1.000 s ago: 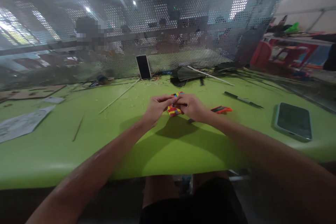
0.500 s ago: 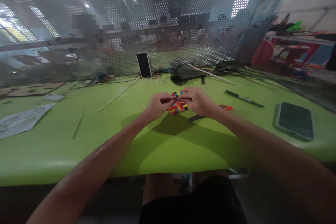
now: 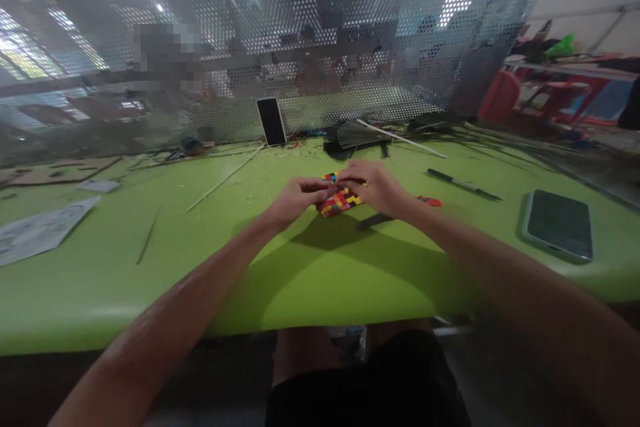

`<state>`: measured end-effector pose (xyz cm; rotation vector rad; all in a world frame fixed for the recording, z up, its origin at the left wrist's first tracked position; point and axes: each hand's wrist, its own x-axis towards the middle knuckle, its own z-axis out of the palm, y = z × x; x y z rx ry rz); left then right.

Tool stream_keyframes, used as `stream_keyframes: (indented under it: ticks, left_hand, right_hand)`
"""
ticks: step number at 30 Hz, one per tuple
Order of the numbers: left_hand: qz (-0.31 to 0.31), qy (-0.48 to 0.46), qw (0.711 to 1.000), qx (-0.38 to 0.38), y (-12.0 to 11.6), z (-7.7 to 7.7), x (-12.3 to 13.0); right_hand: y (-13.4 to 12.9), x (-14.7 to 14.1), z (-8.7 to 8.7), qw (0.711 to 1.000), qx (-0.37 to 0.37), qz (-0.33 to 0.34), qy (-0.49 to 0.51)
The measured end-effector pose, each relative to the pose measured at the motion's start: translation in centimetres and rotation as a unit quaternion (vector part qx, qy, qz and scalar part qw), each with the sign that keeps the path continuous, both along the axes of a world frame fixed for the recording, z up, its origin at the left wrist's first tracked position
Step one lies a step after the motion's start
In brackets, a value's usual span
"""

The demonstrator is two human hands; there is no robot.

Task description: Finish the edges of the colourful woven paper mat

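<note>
1. Head view, centre of the frame: a small woven piece of many-coloured strips [image 3: 339,199] is held just above the green table [image 3: 320,280], between both hands.
2. The left hand [image 3: 295,198] pinches the piece's left edge, thumb and fingers closed narrowly on it.
3. The right hand [image 3: 376,187] covers the upper right part of the piece, fingers curled over it and gripping; the hand hides that part.
4. Just right of the right wrist lies an orange-red strip bundle [image 3: 430,201], and below it a dark flat stick [image 3: 375,220] rests on the table, partly under the forearm.
5. Further right, a black pen [image 3: 463,185] lies at a slant, well apart from the hands.
6. At the right edge a phone in a pale case [image 3: 557,225] lies face up.
7. Behind the hands, upper centre, a second phone [image 3: 271,121] stands upright against the perforated metal screen [image 3: 350,47], with a heap of dark strips [image 3: 353,140] beside it to the right.
8. Long thin pale sticks [image 3: 225,178] lie to the upper left of the hands; a shorter stick [image 3: 149,243] lies at mid left.
9. At the far left edge lie a printed paper sheet [image 3: 40,230] and cardboard pieces [image 3: 60,170].
10. No container shows clearly on the table.
</note>
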<state>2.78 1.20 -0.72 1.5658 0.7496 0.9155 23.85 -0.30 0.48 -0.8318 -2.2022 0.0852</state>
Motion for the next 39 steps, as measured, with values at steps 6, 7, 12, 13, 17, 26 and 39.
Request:
stream_keyframes:
  ticks: [6, 7, 12, 13, 17, 26, 39]
  left_hand:
    - [-0.018, -0.107, 0.987, -0.122, 0.3, -0.8, 0.2]
    - [-0.024, -0.120, 0.984, -0.132, 0.3, -0.9, 0.2]
    - [-0.044, -0.163, 0.971, -0.168, 0.3, -0.9, 0.2]
    - [-0.049, -0.167, 0.970, -0.172, 0.3, -0.9, 0.2]
    - [-0.054, -0.166, 0.971, -0.163, 0.2, -0.7, 0.3]
    - [0.064, 0.026, 0.992, 0.108, 0.2, -1.1, 0.7]
    - [0.049, -0.009, 0.988, 0.143, 0.6, -1.5, 0.7]
  right_hand:
    - [-0.1, -0.5, -0.6, 0.984, -0.146, 0.019, 0.100]
    - [-0.1, -0.6, -0.8, 0.971, -0.198, 0.026, 0.128]
    - [-0.6, -1.5, -1.4, 0.871, -0.414, 0.056, 0.256]
    - [-0.7, -1.6, -1.4, 0.858, -0.431, 0.060, 0.274]
    - [-0.7, -1.8, -1.2, 0.852, -0.438, 0.036, 0.285]
    - [-0.5, -0.7, -0.2, 0.989, -0.128, -0.075, 0.011]
    - [-0.2, -0.5, -0.1, 0.994, 0.015, -0.062, -0.085]
